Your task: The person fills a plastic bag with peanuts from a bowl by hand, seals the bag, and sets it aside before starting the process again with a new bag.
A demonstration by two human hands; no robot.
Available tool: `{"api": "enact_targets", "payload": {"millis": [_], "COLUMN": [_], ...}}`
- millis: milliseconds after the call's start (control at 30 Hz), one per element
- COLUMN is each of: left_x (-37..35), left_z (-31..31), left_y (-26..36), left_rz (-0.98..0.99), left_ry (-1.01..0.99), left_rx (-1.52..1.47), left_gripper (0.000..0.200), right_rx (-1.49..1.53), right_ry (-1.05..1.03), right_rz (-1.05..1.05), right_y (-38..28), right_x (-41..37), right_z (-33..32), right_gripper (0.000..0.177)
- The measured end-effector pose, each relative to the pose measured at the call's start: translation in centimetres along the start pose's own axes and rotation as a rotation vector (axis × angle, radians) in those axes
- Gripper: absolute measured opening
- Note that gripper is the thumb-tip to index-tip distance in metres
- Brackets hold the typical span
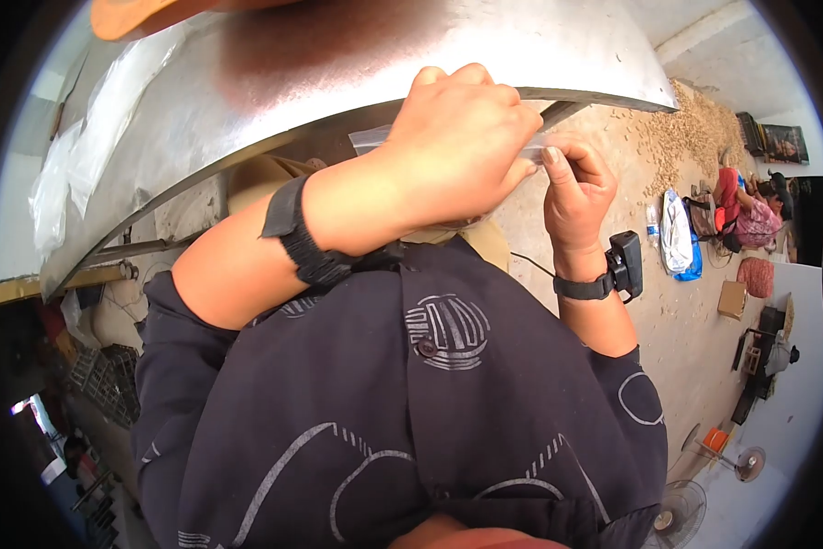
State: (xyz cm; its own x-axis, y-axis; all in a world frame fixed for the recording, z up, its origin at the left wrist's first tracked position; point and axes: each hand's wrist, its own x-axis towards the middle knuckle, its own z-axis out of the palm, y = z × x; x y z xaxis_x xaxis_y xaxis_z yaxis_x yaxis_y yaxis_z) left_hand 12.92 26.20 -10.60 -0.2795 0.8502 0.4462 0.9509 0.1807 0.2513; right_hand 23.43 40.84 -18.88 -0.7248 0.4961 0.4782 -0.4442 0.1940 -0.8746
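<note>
A clear plastic bag [368,139] is stretched between my two hands, close to the edge of the metal table. My left hand [462,137] lies across it with its back to me, fingers curled and thumb pressed on the plastic. My right hand [579,188] pinches the bag's right end between thumb and bent fingers. Most of the bag is covered by my left hand, so its contents do not show. Both hands are held in front of my dark printed shirt [366,393].
Plastic sheets [109,119] lie on the left of the metal table [311,73], with an orange rim [146,18] at its top. Small pale pieces [695,133] are spread on the floor at right. Beyond sits a person [759,220], near bags [675,233] and a bottle. A fan [677,517] stands lower right.
</note>
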Motion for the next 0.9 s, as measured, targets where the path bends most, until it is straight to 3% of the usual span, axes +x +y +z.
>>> {"api": "enact_targets", "payload": {"millis": [67,167,467,900], "left_x": [0.9,1.4,1.8,0.7], "left_z": [0.3,1.0,1.8,0.9], "left_y": [0.3,0.3,0.5,-1.0], "left_rz": [-0.065,-0.072,-0.040,-0.143], "left_ry": [-0.133,-0.152,-0.092,-0.117], "left_rx": [0.059,0.013,0.010,-0.147], "left_gripper": [0.021,0.016,0.014,0.015], "right_rx": [-0.004,-0.044,-0.073,-0.009], "right_ry": [-0.002,-0.001,0.040,0.070], "right_rz": [-0.015,-0.034,-0.018,0.023], "right_y": [0.0,0.1,0.0,-0.3], "right_x": [-0.1,-0.1,-0.2,-0.2], "right_z": [-0.1,-0.4,-0.4,0.5], "right_gripper": [0.004,0.005,0.005,0.004]}}
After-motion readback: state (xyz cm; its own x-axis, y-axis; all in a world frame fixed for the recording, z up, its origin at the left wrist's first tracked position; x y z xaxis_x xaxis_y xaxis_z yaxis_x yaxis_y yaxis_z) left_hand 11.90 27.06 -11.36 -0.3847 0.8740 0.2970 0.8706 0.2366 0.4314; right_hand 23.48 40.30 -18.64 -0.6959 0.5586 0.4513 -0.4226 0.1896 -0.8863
